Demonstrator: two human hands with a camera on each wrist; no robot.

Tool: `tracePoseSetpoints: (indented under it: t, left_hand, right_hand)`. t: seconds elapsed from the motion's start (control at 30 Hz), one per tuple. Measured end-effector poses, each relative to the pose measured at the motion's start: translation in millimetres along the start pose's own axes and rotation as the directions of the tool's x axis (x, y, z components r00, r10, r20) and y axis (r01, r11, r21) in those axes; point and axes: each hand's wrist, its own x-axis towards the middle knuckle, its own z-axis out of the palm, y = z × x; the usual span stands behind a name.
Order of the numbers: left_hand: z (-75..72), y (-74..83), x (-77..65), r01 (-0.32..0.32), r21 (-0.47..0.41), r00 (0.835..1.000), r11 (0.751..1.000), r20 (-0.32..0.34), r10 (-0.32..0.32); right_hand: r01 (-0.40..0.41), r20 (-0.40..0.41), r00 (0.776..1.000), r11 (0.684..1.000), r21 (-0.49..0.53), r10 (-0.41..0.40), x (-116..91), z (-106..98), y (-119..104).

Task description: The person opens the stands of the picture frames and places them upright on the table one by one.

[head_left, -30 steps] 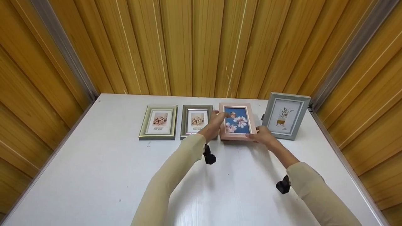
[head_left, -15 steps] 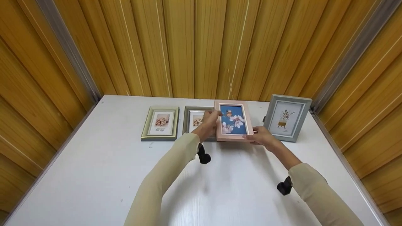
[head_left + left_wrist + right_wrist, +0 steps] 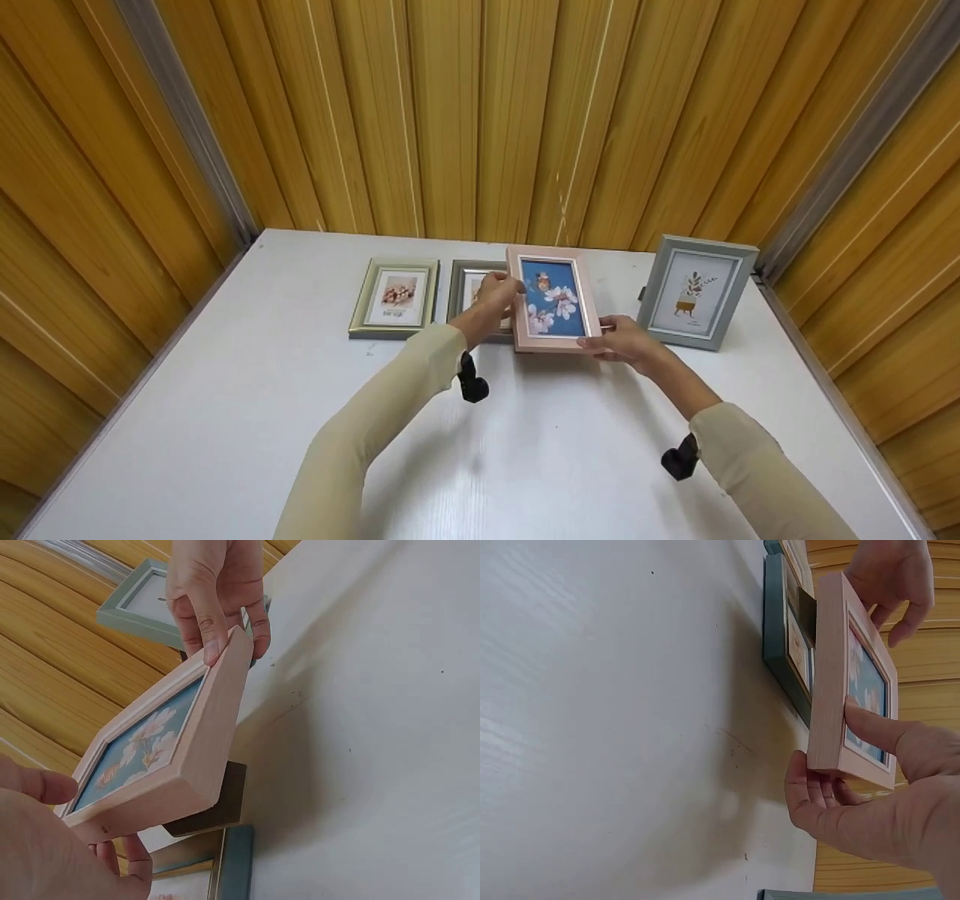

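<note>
A pink picture frame [image 3: 556, 300] with a blue print of blossoms and a bird is held tilted above the white tabletop by both hands. My left hand [image 3: 491, 304] holds its left edge, thumb at the front and fingertips behind in the left wrist view. At the lower right corner, my right hand [image 3: 626, 346] pinches it; the right wrist view shows the thumb [image 3: 874, 727] on the front and fingers curled underneath. A brown support flap [image 3: 214, 802] sticks out from its back. Partly behind my left hand lies a dark silver picture frame [image 3: 459, 296].
A pale green-gold picture frame [image 3: 396, 298] lies to the left. On the right, a grey-green picture frame [image 3: 697, 292] with a plant print stands leaning back. Wood-patterned panels [image 3: 450, 112] enclose the white table [image 3: 225, 420] at the back and sides.
Both hands have shifted the pink frame left relative to the others, so it overlaps the dark silver frame in the head view. The other frames stay put while the head view shifts slightly.
</note>
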Motion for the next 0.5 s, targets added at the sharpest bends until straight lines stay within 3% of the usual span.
tracePoseSetpoints:
  t: [0.17, 0.33, 0.5]
  left_hand:
    - [-5.6, -2.3, -4.0, -0.060, 0.010, 0.998, 0.998, -0.005, 0.060]
    - [-14.5, 2.5, -10.6, -0.031, -0.053, 0.997, 0.998, 0.070, 0.035]
    - [-22.9, 9.9, -18.9, -0.015, -0.067, 0.995, 0.998, 0.099, 0.022]
  right_hand:
    - [-0.026, 0.032, 0.999, 0.995, 0.093, 0.023, 4, 1, 4]
    - [-0.026, 0.051, 0.999, 0.992, 0.126, 0.019, 5, 3, 6]
    - [0.013, 0.059, 0.998, 0.992, 0.122, -0.021, 6, 6, 7]
